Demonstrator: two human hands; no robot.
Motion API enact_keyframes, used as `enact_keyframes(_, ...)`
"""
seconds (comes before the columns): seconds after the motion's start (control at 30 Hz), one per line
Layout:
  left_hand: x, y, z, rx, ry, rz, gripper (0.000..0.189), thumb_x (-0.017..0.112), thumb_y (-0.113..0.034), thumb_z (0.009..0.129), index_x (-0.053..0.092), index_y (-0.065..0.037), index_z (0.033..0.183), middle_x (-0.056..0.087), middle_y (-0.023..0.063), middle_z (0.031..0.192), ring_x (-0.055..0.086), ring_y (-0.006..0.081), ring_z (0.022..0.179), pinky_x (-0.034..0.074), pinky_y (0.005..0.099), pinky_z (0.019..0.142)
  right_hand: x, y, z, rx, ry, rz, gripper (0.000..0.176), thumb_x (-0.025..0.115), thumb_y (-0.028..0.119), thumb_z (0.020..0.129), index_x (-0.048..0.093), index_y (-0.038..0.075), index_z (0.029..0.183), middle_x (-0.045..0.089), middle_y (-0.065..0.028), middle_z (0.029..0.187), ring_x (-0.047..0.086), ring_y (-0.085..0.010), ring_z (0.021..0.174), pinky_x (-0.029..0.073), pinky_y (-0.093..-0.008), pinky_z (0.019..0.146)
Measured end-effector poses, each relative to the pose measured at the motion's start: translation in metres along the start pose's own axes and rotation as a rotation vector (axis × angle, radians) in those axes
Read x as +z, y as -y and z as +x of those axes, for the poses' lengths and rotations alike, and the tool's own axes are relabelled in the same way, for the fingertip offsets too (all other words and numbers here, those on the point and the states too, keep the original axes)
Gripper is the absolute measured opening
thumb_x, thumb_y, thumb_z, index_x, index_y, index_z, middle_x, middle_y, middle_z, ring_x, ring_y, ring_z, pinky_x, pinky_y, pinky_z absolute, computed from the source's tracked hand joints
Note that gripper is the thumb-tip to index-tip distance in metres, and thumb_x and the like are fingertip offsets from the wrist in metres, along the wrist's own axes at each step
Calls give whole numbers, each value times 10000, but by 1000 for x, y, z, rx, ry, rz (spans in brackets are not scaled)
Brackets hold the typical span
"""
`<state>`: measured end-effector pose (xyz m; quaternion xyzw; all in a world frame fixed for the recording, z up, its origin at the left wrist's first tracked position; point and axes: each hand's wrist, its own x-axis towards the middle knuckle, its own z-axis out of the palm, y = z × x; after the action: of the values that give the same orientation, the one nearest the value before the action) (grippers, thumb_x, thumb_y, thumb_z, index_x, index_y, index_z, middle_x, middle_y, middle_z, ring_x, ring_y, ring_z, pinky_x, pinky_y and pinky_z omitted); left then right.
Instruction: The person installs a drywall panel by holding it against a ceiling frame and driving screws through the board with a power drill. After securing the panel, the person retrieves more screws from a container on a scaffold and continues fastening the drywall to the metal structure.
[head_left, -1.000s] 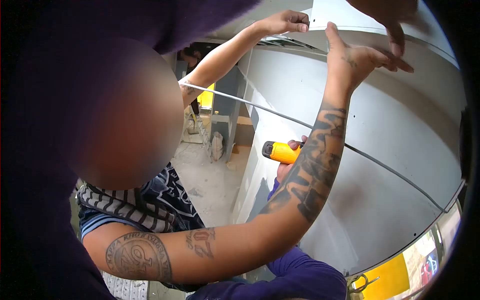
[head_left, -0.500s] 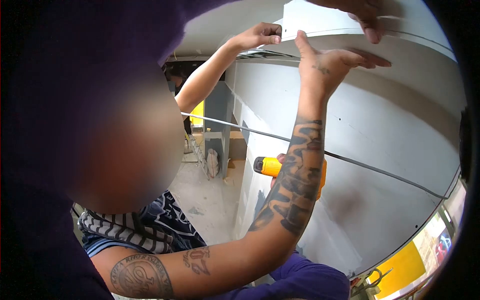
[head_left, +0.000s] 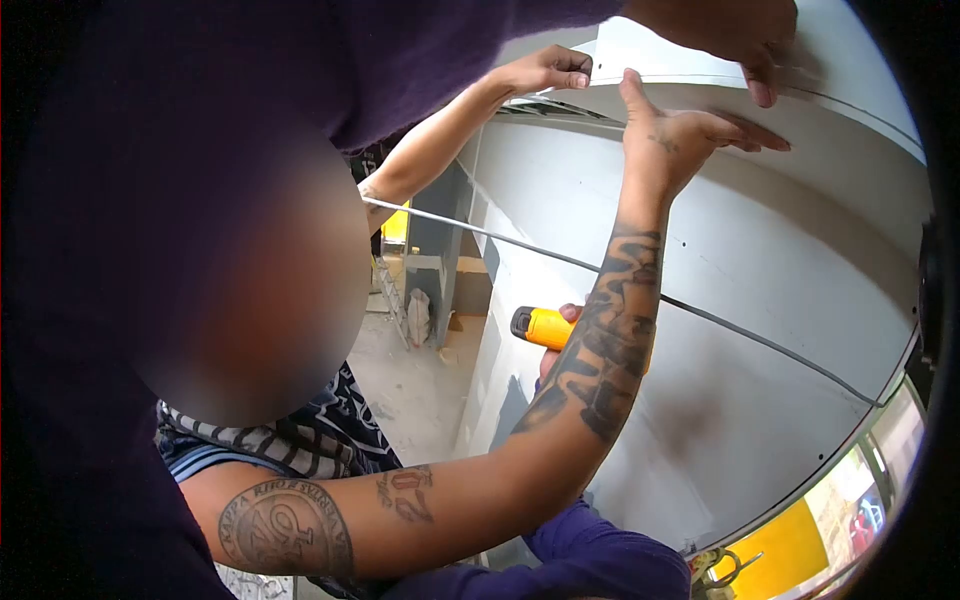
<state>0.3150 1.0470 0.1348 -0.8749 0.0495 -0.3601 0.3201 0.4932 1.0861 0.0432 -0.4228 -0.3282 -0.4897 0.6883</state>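
Observation:
At the top right my left hand (head_left: 715,25) reaches from a purple sleeve to a curved white drywall panel (head_left: 670,58). Its fingers bend down against the panel's face, one near the lower edge; part of the hand is cut off. Lower down, my right hand (head_left: 552,362) is closed around a yellow power drill (head_left: 550,328). A co-worker's tattooed forearm hides most of the drill and hand. The co-worker's near hand (head_left: 672,140) props the panel from below, thumb up, while their other hand (head_left: 555,70) touches its left end.
A co-worker (head_left: 400,520) stands close on the left, the forearm crossing in front of the drill. A grey cable (head_left: 500,240) runs across the white wall (head_left: 760,260). Behind are a ladder (head_left: 390,300) and a dusty floor (head_left: 400,390). Yellow sheeting (head_left: 785,545) shows at lower right.
My view has shifted slightly, and the panel and the co-worker's hands appear a little farther right. More of my left hand and sleeve shows at the top. The drill stays in my right hand.

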Motion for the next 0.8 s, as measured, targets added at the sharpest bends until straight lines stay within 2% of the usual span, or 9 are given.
enact_keyframes(0.1,-20,-18,0,13,12,67,399,651,-438,877,665,-71,1034,640,64,927,590,204,886,455,378,788,-1,2,-1,-31,-12,-35,1141,849,335,679,29,-199,1267,134,-518,1316,424,-602,1187,553,-447,873)
enact_keyframes(0.17,-32,-27,-2,16,16,102,400,649,-432,879,673,-73,1053,658,74,950,611,215,907,472,386,806,0,3,0,-31,-13,-52,1134,840,333,690,24,-205,1267,122,-528,1309,427,-614,1172,561,-442,845)
enact_keyframes(0.27,-39,-38,-2,18,16,117,403,645,-424,882,684,-76,1082,687,89,985,643,231,938,498,399,833,2,-2,1,-117,-66,-112,1219,842,354,682,-43,-243,1270,49,-568,1294,357,-659,1186,561,-439,817)
enact_keyframes(0.4,-44,-55,-10,-66,-1,126,408,642,-419,885,689,-82,1110,704,98,1015,662,239,972,517,405,861,6,-12,3,-170,-72,-203,1266,829,394,691,-84,-273,1260,-18,-598,1275,299,-683,1198,559,-446,789)
enact_keyframes(0.5,-43,-70,-10,-177,6,187,396,636,-410,893,690,-80,1107,705,101,1007,663,239,972,518,404,862,2,-7,4,-120,-18,-161,1247,810,420,709,-67,-281,1252,-23,-608,1261,332,-708,1140,562,-450,738)
enact_keyframes(0.7,-40,-66,-14,-153,7,163,389,618,-403,907,690,-72,1099,704,109,995,668,239,948,527,400,844,-6,3,3,-43,79,-104,1230,804,431,714,-49,-276,1246,-11,-618,1243,418,-718,1021,557,-453,701)
enact_keyframes(0.8,-37,-63,-14,-135,6,163,387,617,-400,908,690,-71,1098,704,110,993,669,238,944,528,400,842,-1,-1,4,-62,42,-142,1225,807,433,709,-40,-270,1246,-11,-616,1246,409,-718,1034,554,-452,711)
